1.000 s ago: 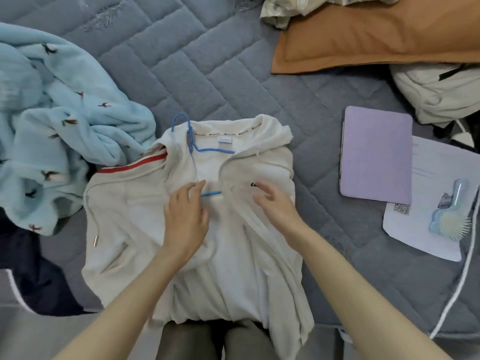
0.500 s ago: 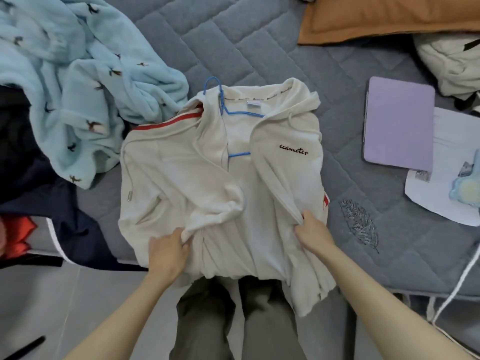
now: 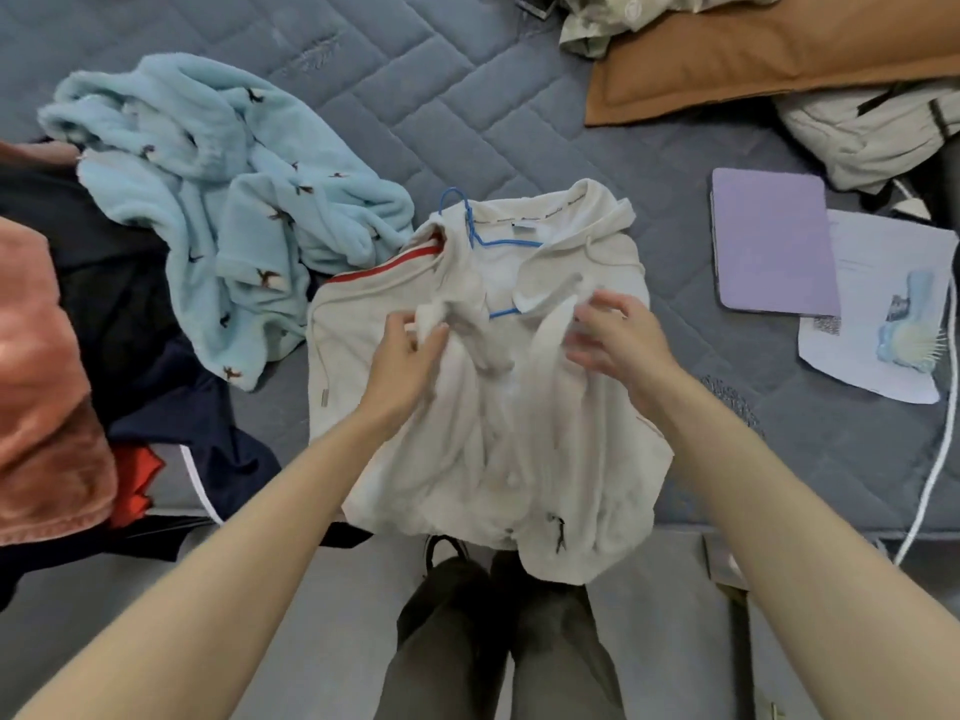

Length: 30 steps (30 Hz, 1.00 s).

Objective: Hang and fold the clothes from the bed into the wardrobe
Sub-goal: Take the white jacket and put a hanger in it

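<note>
A cream hooded jacket point(image 3: 363, 356) with a red shoulder stripe lies face up at the near edge of the grey quilted bed point(image 3: 415, 85). A blue wire hanger point(image 3: 470, 226) sits inside its neck, hook poking out at the collar. My left hand point(image 3: 402, 356) pinches the jacket's left front edge near the chest. My right hand point(image 3: 613, 340) holds the right front edge beside the hanger's lower bar; it is blurred.
A light blue fleece garment point(image 3: 218, 210) lies left of the jacket, with dark navy clothes point(image 3: 130, 356) and a pink fleece point(image 3: 36, 407) further left. A purple tablet case point(image 3: 774, 241), a paper with a hairbrush point(image 3: 904, 340), a white cable point(image 3: 935, 459) and an orange pillow point(image 3: 753, 49) lie right.
Both hands have moved from the jacket's hem up to its chest and drawn the two front edges toward the middle, covering the black lettering. The camera view has shifted.
</note>
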Each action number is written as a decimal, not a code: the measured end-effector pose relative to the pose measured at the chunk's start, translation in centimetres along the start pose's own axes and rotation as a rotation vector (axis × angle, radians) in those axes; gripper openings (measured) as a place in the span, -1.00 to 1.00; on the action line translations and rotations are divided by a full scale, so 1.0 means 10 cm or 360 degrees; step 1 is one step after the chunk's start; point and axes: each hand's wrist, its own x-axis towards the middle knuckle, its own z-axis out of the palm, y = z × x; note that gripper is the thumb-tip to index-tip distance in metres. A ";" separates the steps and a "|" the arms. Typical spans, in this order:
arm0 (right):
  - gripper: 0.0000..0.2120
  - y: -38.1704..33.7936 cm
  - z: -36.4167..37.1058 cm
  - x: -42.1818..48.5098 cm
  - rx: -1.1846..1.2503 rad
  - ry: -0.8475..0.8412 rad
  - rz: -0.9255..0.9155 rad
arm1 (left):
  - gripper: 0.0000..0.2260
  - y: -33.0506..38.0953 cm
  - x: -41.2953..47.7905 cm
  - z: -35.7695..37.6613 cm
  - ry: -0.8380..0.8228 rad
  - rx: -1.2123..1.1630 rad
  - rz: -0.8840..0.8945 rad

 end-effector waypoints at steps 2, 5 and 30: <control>-0.81 -0.03 0.10 0.04 0.0140 -0.0196 0.0096 | -0.48 0.11 0.13 0.08 -0.0031 -0.0081 -0.0003; -0.78 0.28 0.18 0.03 -0.0255 -0.0153 -0.0007 | -0.48 -0.06 0.11 0.09 0.0139 0.0308 0.0195; -0.80 1.64 0.28 -0.36 -0.0615 0.0555 -0.0364 | -0.76 -1.46 -0.35 0.35 -0.0110 -0.0966 -0.0709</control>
